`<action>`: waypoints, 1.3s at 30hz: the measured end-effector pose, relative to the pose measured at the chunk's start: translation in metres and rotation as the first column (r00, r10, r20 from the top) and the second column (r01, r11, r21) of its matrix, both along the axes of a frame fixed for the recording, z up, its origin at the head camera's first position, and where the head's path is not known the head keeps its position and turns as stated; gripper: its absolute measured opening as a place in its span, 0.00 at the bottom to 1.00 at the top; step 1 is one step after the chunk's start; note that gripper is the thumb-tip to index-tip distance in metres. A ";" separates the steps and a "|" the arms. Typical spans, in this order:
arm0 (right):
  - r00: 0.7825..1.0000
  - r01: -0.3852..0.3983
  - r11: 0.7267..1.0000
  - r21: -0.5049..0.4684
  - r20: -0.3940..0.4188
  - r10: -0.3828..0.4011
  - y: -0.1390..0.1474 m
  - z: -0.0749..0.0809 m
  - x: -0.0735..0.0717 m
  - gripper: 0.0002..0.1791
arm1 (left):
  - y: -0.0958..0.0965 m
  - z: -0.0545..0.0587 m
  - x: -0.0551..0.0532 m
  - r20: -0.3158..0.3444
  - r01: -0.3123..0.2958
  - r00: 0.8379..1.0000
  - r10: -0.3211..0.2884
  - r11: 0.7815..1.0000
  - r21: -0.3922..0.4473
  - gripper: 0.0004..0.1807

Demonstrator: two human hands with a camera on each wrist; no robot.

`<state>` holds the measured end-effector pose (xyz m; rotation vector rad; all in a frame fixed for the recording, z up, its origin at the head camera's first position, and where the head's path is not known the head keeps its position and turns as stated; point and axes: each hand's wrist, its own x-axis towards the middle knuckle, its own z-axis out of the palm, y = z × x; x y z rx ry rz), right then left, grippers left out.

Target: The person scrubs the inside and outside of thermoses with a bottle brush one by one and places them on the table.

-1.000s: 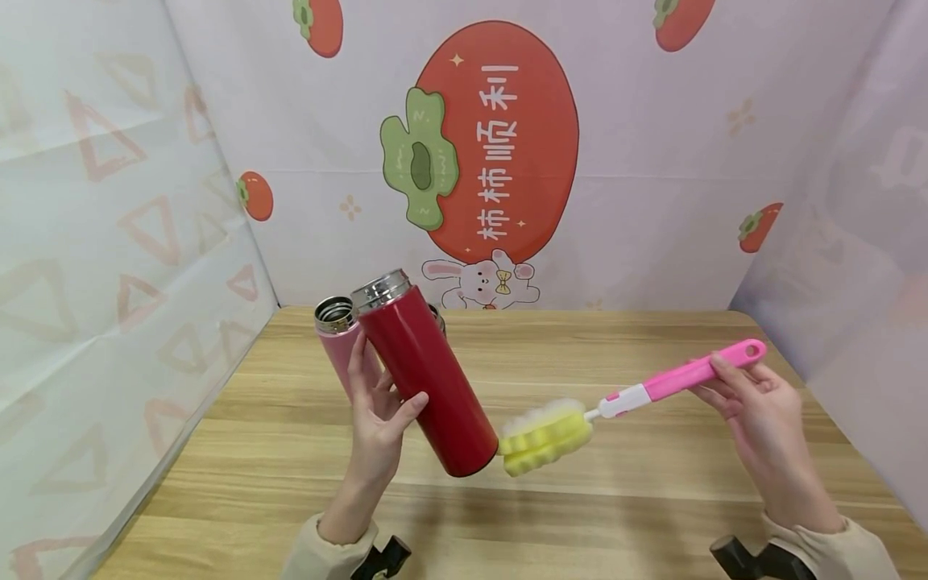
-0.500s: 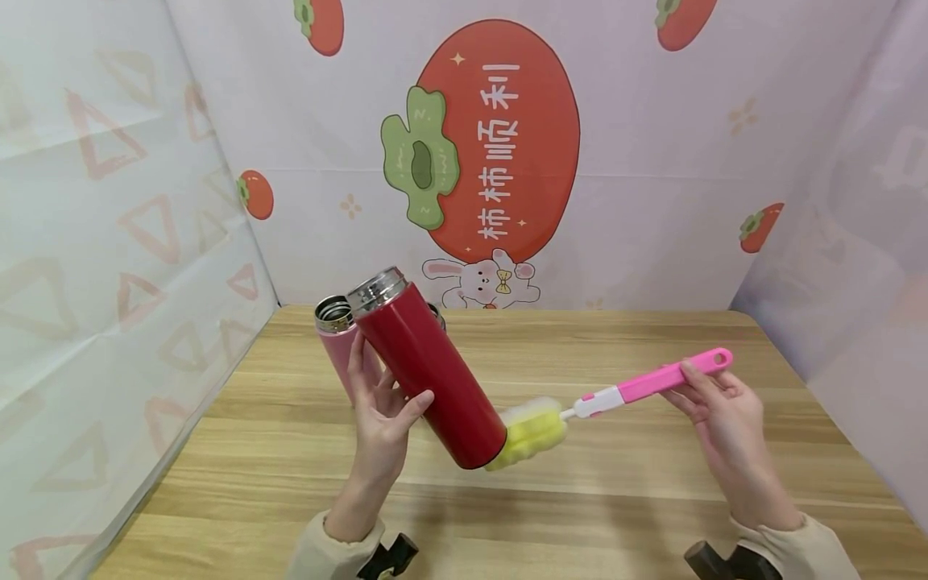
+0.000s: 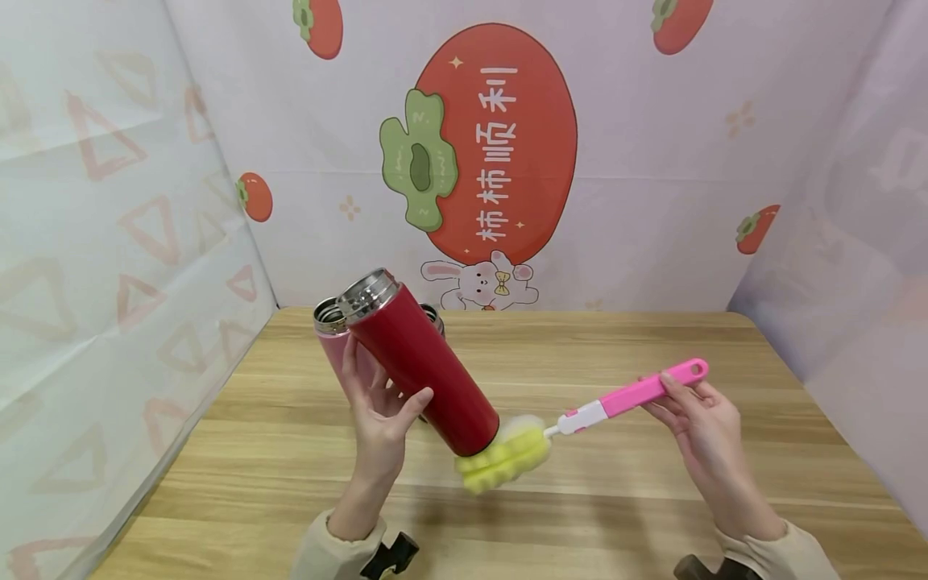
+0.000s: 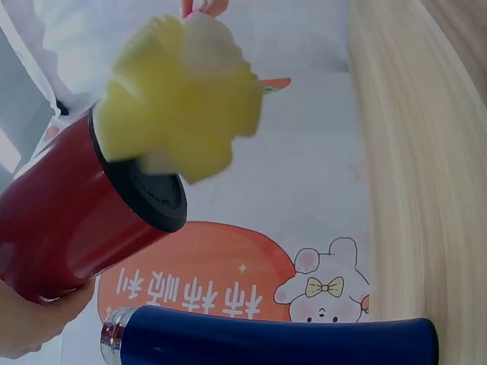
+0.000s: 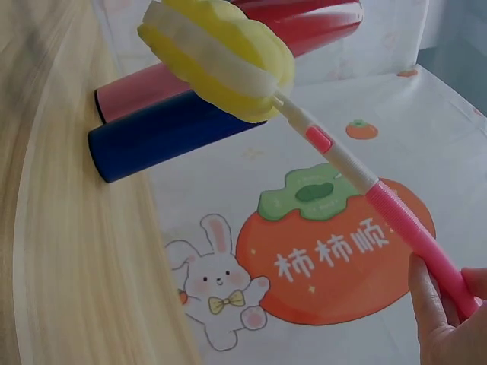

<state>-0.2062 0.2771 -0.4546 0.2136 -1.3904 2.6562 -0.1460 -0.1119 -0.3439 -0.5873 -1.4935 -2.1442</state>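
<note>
My left hand (image 3: 382, 431) grips a red thermos (image 3: 431, 362) in the air, tilted with its uncapped steel mouth up to the left and its black base (image 4: 144, 182) down to the right. In my right hand (image 3: 703, 439) is a bottle brush (image 3: 582, 417), pinched by its pink handle. Its yellow and white sponge head (image 3: 507, 459) lies right at the base of the red thermos, overlapping it in the left wrist view. Behind the left hand stands a pink thermos (image 3: 339, 346), uncapped and partly hidden.
A blue thermos (image 5: 171, 133) stands beside the pink one, mostly hidden behind the red thermos in the head view. The wooden table (image 3: 616, 515) reaches back to a cloth backdrop (image 3: 652, 161) printed with persimmons and a rabbit. Cloth walls rise on both sides.
My right hand has moved left with the bottle brush, bringing the sponge head under the red thermos's base. The red thermos has tilted a little more to the left.
</note>
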 end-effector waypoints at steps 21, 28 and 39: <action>0.999 0.046 0.981 -0.190 0.005 -0.046 -0.004 0.082 0.047 0.10 | -0.007 -0.003 0.012 0.049 0.037 0.998 -0.036 0.999 -0.019 0.51; 0.998 0.054 0.978 -0.200 -0.004 -0.056 -0.025 0.103 0.054 0.09 | -0.005 -0.001 0.016 0.057 0.075 0.996 -0.074 0.997 -0.017 0.50; 0.992 0.123 0.992 -0.012 0.006 -0.123 0.020 -0.030 -0.026 0.19 | 0.003 0.001 0.015 0.020 0.108 0.994 -0.108 0.994 0.000 0.50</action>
